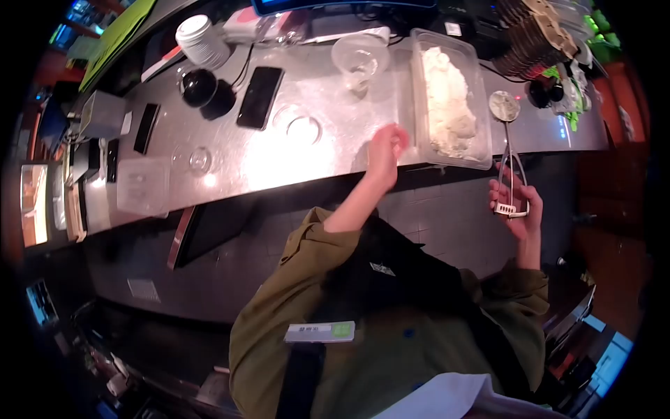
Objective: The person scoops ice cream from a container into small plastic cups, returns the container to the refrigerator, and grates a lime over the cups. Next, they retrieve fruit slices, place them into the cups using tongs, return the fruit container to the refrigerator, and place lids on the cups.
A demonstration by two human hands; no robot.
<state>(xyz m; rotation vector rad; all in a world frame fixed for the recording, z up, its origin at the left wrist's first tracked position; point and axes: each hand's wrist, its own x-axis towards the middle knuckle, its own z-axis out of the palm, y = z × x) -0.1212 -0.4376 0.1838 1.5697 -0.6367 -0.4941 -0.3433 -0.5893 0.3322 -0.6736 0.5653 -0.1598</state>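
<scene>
My right hand (520, 206) is wrapped around the handles of a metal ice cream scoop (510, 150), held past the counter's front edge. Its round bowl points away from me and has whitish stuff in it. My left hand (387, 155) hovers over the counter edge with fingers curled in, and nothing shows in it. Just right of that hand stands a clear plastic tub (419, 84) of ice cream-like white food (447, 101), its surface uneven. Beyond my left hand is a clear plastic cup (359, 56) with a little pale stuff low inside.
The steel counter (328, 157) carries a black phone (260, 98), a round clear lid (200, 160), a dark round object (198, 87) and a stack of white lids (202, 40). A clear container (143, 185) sits at left; brown cup carriers (534, 42) stand back right.
</scene>
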